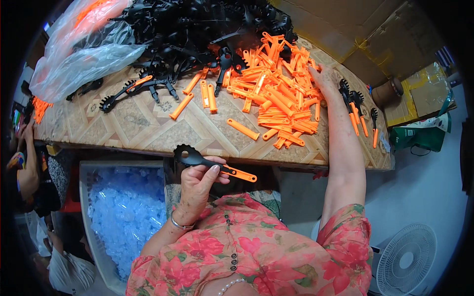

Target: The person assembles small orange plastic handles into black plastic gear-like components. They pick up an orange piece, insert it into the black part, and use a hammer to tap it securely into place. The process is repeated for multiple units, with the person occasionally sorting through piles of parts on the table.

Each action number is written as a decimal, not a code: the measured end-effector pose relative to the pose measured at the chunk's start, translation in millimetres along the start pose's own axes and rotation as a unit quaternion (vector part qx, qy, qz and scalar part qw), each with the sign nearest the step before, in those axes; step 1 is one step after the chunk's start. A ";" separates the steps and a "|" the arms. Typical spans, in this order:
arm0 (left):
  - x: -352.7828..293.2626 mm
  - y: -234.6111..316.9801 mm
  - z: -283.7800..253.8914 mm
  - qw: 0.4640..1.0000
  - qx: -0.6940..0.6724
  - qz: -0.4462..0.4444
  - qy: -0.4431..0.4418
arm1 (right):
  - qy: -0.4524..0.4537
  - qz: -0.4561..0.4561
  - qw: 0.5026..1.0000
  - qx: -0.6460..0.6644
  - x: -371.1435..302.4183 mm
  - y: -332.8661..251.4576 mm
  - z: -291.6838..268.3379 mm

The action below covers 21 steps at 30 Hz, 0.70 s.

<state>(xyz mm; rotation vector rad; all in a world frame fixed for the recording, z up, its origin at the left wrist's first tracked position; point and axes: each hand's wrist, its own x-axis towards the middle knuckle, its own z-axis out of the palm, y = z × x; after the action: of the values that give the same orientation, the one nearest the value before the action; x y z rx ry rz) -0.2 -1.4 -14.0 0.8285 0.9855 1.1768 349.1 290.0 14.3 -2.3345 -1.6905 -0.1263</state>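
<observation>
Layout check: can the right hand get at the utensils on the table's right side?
Probably yes: the right hand, at the orange pile, is close to the utensils with nothing visible between; whether it holds anything is unclear.

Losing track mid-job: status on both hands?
Left hand holding black utensil with orange handle. Right hand at right edge of orange pile, grip unclear. Nothing covering utensil's head.

Your left arm (165, 236) is bent, so your left hand (197, 183) is close to you. Its thumb (210, 174) pinches against curled fingers (223, 180). Your right arm (346, 148) reaches far forward, almost straight. Your right hand (324, 81) tips a bit to the left, and its fingertips are hard to see.
</observation>
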 end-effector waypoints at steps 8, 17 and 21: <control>2.6 2.5 -0.3 1.000 0.007 -0.016 0.005 | -0.147 -0.038 0.898 0.412 -2.2 -15.7 -7.9; 2.0 2.0 -0.6 1.000 -0.008 -0.020 0.001 | -0.247 0.006 0.671 0.699 -43.2 -42.2 -42.2; -0.3 -0.9 -2.3 1.000 -0.023 -0.017 -0.002 | -0.282 -0.008 0.643 0.712 -59.8 -53.3 -49.4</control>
<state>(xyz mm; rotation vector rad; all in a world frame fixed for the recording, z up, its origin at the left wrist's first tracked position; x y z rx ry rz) -2.1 -1.8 -15.6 0.7755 0.9627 1.1645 283.5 237.8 57.1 -1.0523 -1.0867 1.4843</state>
